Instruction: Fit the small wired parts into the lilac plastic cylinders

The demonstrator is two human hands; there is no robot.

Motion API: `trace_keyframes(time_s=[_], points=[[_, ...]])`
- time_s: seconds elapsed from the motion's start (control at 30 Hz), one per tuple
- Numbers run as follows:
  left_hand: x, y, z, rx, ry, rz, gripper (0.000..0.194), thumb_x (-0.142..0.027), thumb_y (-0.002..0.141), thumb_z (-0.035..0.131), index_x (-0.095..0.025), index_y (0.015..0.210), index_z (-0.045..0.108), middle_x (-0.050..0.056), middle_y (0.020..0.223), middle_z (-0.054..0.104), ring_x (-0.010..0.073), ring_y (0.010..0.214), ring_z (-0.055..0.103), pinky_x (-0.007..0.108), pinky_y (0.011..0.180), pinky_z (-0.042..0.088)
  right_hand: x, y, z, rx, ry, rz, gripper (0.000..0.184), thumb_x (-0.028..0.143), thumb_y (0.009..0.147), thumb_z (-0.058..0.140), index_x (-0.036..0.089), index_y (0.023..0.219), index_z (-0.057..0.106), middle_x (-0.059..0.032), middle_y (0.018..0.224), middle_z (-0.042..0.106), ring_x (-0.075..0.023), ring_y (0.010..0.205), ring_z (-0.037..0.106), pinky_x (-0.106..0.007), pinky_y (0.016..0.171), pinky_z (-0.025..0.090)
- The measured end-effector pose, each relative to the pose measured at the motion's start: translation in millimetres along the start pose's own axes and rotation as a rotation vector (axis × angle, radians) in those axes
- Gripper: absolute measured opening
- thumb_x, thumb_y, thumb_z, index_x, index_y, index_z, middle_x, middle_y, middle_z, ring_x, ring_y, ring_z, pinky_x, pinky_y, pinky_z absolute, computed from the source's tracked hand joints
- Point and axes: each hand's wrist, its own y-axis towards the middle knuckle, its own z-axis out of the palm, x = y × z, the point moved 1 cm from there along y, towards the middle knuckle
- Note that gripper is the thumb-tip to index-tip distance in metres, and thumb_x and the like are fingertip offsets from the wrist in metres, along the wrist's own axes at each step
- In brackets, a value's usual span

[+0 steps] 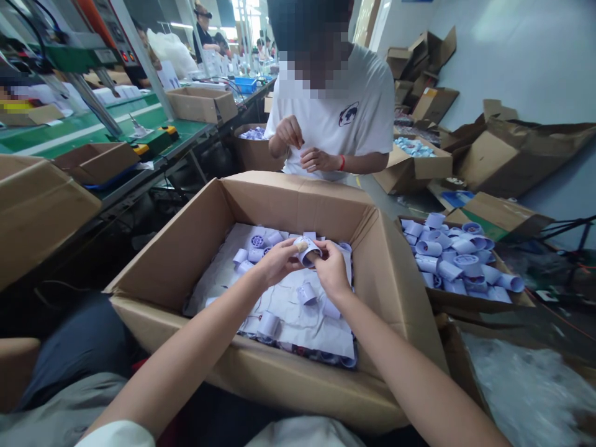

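Note:
Both my hands meet over a large open cardboard box [186, 248], around one pale lilac plastic cylinder [305, 248]. My left hand [283, 261] grips its left side, thumb on top. From the right, my right hand [331, 267] holds it too, with fingers at or inside its open end; they are partly hidden. Below lies a white paper sheet [284, 304] with several similar cylinders on it. One cylinder [306, 293] lies just under my hands, another [269, 324] nearer the front wall. A spoked end shows on a cylinder [257, 241] at the back left.
A co-worker in a white shirt [330, 118] stands across the box, hands raised together. To the right, a carton [484, 303] is heaped with lilac cylinders. A green workbench [153, 118] with machines and small cartons runs along the left. Clear plastic bags [526, 385] lie at lower right.

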Motion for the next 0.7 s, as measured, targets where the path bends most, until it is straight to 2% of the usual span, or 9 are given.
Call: trace_keyframes(time_s=[0.1, 0.23, 0.37, 0.5, 0.57, 0.63, 0.7], points=[[0, -1, 0.3, -0.023, -0.006, -0.014, 0.015, -0.019, 0.075, 0.066, -0.013, 0.089, 0.066, 0.007, 0.09, 0.068, 0.0111, 0.069, 0.061, 0.023, 0.067, 0.055, -5, -1, 0, 0.003, -0.099, -0.083, 0.026, 0.036, 0.067, 0.059, 0.019, 0.087, 0.058, -0.0045, 0.086, 0.063, -0.0198, 0.077, 0.057, -0.034, 0.067, 0.05], [0, 0, -1.2, -0.018, 0.021, -0.026, 0.016, -0.019, 0.075, 0.066, -0.013, 0.09, 0.066, 0.007, 0.09, 0.068, 0.0101, 0.067, 0.061, 0.023, 0.068, 0.055, -7, 1, -1, 0.021, -0.151, -0.12, 0.02, 0.033, 0.069, 0.058, 0.02, 0.085, 0.055, -0.0026, 0.082, 0.063, -0.0186, 0.076, 0.057, -0.033, 0.072, 0.047], [1, 4, -3.8, 0.006, 0.023, -0.028, 0.016, -0.022, 0.076, 0.066, -0.014, 0.09, 0.065, 0.007, 0.09, 0.068, 0.011, 0.071, 0.062, 0.023, 0.07, 0.054, -4, 6, -2, 0.08, -0.165, -0.043, 0.024, 0.029, 0.068, 0.061, 0.02, 0.09, 0.055, -0.0007, 0.08, 0.061, -0.0175, 0.075, 0.057, -0.032, 0.071, 0.047], [0, 9, -3.2, 0.082, 0.028, -0.019, 0.019, -0.026, 0.08, 0.06, -0.015, 0.095, 0.062, 0.007, 0.092, 0.066, 0.0122, 0.075, 0.062, 0.022, 0.071, 0.054, 5, 10, -3, 0.17, -0.094, 0.003, 0.036, 0.025, 0.068, 0.062, 0.022, 0.103, 0.056, -0.0037, 0.101, 0.063, -0.0169, 0.087, 0.059, -0.031, 0.076, 0.049], [1, 14, -3.8, 0.121, 0.066, -0.005, 0.028, -0.032, 0.082, 0.058, -0.018, 0.105, 0.059, 0.008, 0.1, 0.064, 0.0129, 0.077, 0.063, 0.026, 0.073, 0.055, 14, 12, -6, 0.214, -0.054, 0.015, 0.036, 0.025, 0.066, 0.065, 0.021, 0.101, 0.058, -0.0046, 0.105, 0.063, -0.0172, 0.091, 0.059, -0.031, 0.078, 0.049], [6, 19, -8.7, 0.1, 0.221, 0.016, 0.041, -0.043, 0.085, 0.05, -0.023, 0.121, 0.049, 0.01, 0.115, 0.058, 0.0153, 0.079, 0.064, 0.032, 0.075, 0.055, 27, 15, -17, 0.194, -0.036, 0.031, 0.035, 0.026, 0.062, 0.069, 0.02, 0.096, 0.06, -0.0045, 0.1, 0.065, -0.0181, 0.092, 0.06, -0.032, 0.079, 0.05], [16, 25, -19.4, 0.029, 0.654, 0.008, 0.048, -0.049, 0.09, 0.036, -0.026, 0.132, 0.039, 0.014, 0.128, 0.05, 0.0195, 0.087, 0.065, 0.037, 0.076, 0.054, 41, 21, -39, 0.092, 0.014, 0.025, 0.038, 0.028, 0.059, 0.072, 0.019, 0.094, 0.061, -0.0035, 0.096, 0.066, -0.0184, 0.09, 0.06, -0.032, 0.076, 0.051]])
